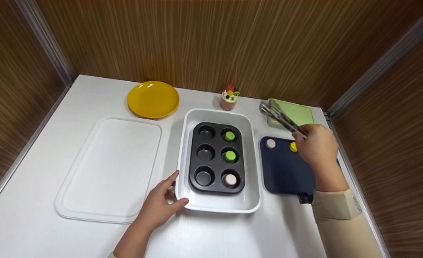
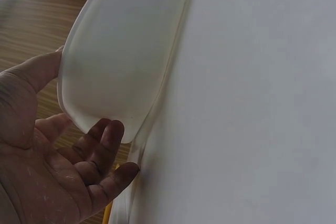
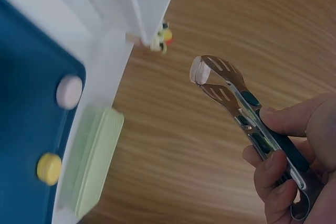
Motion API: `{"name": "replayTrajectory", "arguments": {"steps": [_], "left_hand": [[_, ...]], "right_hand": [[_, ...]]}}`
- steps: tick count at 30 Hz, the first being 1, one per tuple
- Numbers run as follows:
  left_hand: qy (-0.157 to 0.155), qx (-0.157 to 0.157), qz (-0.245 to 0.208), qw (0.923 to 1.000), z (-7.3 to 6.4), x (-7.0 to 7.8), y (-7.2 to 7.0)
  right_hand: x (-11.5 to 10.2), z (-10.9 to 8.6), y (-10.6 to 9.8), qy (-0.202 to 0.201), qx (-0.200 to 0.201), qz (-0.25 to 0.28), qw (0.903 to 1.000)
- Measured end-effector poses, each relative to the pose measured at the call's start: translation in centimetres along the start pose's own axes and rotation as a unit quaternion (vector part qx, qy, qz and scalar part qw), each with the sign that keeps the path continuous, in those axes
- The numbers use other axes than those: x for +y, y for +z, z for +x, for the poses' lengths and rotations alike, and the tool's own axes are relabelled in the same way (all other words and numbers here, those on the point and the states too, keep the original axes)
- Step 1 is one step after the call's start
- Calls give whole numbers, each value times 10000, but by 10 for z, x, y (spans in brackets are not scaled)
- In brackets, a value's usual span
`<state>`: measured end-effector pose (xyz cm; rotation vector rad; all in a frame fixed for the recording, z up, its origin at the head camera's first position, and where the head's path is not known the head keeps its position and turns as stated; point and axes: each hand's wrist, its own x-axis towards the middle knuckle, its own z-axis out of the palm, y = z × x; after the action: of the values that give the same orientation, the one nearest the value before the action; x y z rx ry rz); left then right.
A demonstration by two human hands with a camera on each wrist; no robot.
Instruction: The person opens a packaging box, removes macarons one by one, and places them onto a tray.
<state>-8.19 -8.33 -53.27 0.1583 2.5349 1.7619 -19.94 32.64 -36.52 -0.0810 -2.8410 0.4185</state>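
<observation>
1. The right hand [image 1: 318, 145] grips slotted tongs [image 3: 260, 129]; their tips close on a pale pink round piece [image 3: 199, 71], held in the air and hard to make out from the head view.
2. The left hand [image 1: 161, 204] rests against the near left corner of a white bin [image 1: 218, 209], thumb and fingers spread wide.
3. Inside the bin lies a dark muffin pan [image 1: 217, 154]; its right column holds two green pieces [image 1: 230, 155] and, nearest the person, a pink piece [image 1: 230, 180].
4. Right of the bin, a navy board [image 1: 286, 175] carries another pink piece [image 1: 270, 144] and a yellow piece [image 1: 293, 146]; a pale green box [image 1: 299, 111] sits behind.
5. A dessert cup [image 1: 228, 103] stands beyond the bin, a yellow plate [image 1: 154, 100] to the back left, a white lid-like panel [image 1: 114, 168] flat at left.
6. The white tabletop [image 1: 211, 236] has a soft sheen and faint shadows.
7. Brown wood-grain walls [image 1: 197, 43] enclose three sides, with metal strips [image 1: 44, 39] at the corners.
</observation>
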Motion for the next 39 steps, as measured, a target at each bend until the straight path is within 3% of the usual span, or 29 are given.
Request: {"name": "replayTrajectory", "arguments": {"steps": [6,13,21,39], "left_hand": [[59,-1,-18,10000,1,1,1],[-83,42,32,10000,-4,1,-3],[-107,-9,16,9999,-1,2,-1],[-69,8,-82,9999,1,2,0]], "right_hand": [[29,-3,-15,340,-89,-60,9994],[63,-12,-17,846,-253,-27,9961],[103,-23,-26,1233,-431,-175,9913],[158,-30,-10,1892,-979,-370,9763]]}}
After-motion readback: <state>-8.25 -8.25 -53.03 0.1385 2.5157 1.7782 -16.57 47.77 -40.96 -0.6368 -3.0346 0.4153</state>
